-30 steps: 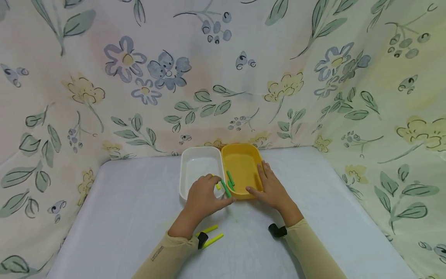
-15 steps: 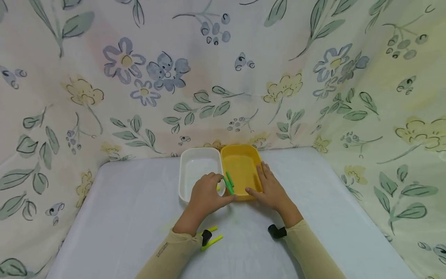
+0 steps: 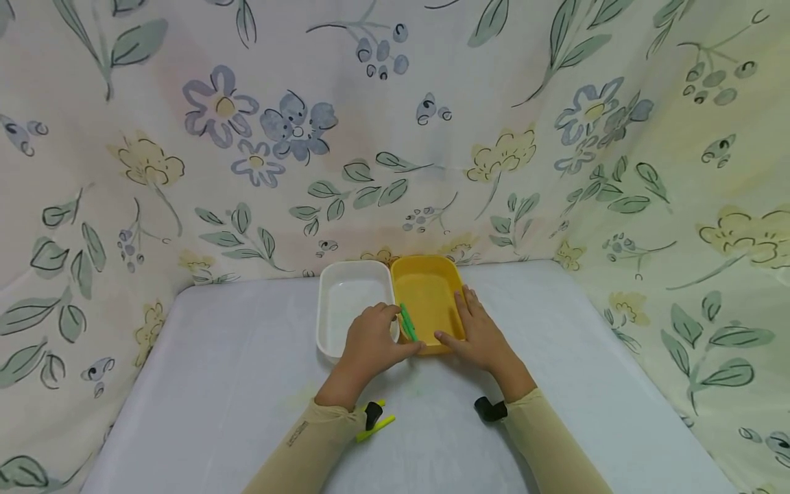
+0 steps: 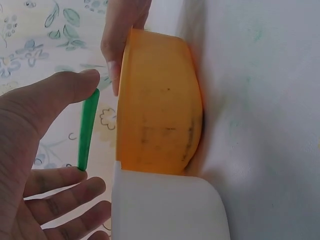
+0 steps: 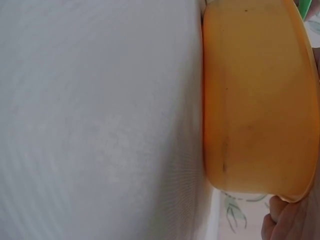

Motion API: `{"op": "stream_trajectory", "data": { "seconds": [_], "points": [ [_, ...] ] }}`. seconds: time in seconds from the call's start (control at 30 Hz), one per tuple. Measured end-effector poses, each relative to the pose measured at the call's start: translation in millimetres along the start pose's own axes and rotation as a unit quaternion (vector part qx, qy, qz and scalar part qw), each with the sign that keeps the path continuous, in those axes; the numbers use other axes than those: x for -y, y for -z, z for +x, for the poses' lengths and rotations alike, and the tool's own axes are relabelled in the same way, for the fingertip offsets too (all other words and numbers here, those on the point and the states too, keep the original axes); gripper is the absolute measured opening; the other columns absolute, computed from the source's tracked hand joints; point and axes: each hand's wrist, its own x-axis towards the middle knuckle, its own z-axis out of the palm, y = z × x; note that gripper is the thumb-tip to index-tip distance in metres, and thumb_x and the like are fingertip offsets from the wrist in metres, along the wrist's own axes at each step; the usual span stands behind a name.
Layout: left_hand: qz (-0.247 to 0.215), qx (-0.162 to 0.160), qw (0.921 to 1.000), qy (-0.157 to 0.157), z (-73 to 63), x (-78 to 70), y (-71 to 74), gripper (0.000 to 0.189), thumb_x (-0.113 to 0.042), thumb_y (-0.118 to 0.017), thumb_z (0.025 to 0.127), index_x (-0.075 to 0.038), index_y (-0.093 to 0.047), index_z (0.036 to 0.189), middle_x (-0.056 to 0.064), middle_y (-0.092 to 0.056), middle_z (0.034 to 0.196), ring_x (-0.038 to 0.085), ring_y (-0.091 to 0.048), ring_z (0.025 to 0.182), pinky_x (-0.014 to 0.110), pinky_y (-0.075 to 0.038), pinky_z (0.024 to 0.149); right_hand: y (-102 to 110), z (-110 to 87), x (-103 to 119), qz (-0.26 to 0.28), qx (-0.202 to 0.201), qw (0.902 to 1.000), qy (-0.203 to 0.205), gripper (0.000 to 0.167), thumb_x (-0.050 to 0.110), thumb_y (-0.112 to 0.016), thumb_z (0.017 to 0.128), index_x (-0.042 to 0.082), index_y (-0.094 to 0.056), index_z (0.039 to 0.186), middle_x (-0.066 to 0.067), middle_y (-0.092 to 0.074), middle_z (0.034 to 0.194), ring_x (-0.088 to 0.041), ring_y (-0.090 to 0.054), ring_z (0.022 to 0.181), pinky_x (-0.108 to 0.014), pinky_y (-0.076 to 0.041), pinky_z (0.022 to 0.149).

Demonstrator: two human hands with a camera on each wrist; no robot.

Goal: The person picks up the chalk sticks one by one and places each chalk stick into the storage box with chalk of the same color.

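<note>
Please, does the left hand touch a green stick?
Touching. In the left wrist view, the left hand pinches a green stick by its ends, between thumb and forefinger.

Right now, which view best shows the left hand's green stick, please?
Left wrist: the green stick shows large, pinched by the left hand. Head shows it small; right wrist catches only a green bit, top right.

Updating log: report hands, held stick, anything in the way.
Left hand pinches green stick, higher than yellow tray. Right hand touches tray. No obstruction visible.
</note>
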Motion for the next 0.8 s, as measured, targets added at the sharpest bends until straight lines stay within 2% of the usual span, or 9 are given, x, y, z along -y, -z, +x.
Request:
{"op": "stream_trajectory", "data": {
  "seconds": [0.23, 0.43, 0.67, 0.8],
  "points": [
    [0.013, 0.005, 0.9998, 0.012, 5.3, -2.5, -4.4, 0.077, -0.062, -0.087, 0.079, -0.004, -0.072, 0.127, 0.008, -0.075, 0.117, 0.026, -0.069, 0.103, 0.043, -0.059, 0.089, 0.0, -0.4, -0.3, 0.0, 0.005, 1.0, 0.004, 0.11, 0.079, -0.051, 0.096, 0.008, -0.014, 0.171, -0.013, -0.003, 0.18, -0.037, -0.009, 0.167, -0.062, -0.026, 0.128],
    [0.025, 0.001, 0.9995, 0.019, 11.5, -3.8, -5.5, 0.08, -0.063, -0.086, 0.08, -0.004, -0.071, 0.132, 0.01, -0.074, 0.118, 0.027, -0.068, 0.104, 0.044, -0.059, 0.09, 1.0, -0.8, 0.9, 0.003, 0.006, 1.0, 0.006, 0.109, 0.077, -0.053, 0.097, 0.009, -0.013, 0.171, -0.014, -0.004, 0.18, -0.038, -0.01, 0.167, -0.063, -0.026, 0.128],
    [0.046, 0.056, 0.9969, 0.032, 12.9, -5.2, -4.1, 0.093, -0.067, -0.084, 0.079, -0.006, -0.063, 0.146, 0.013, -0.068, 0.131, 0.032, -0.064, 0.115, 0.049, -0.056, 0.102, 2.5, -0.2, 2.1, -0.002, 0.005, 1.0, 0.001, 0.109, 0.079, -0.052, 0.096, 0.009, -0.015, 0.171, -0.014, -0.004, 0.18, -0.037, -0.01, 0.167, -0.062, -0.027, 0.128],
    [0.04, 0.049, 0.9978, 0.019, 10.9, -2.8, -4.1, 0.09, -0.065, -0.084, 0.081, -0.007, -0.063, 0.146, 0.013, -0.068, 0.13, 0.031, -0.063, 0.116, 0.048, -0.055, 0.102, 3.6, -0.7, 3.2, -0.002, -0.003, 0.9999, 0.009, 0.108, 0.074, -0.055, 0.097, 0.005, -0.017, 0.17, -0.017, -0.006, 0.179, -0.04, -0.012, 0.166, -0.064, -0.029, 0.127]
  ]
}}
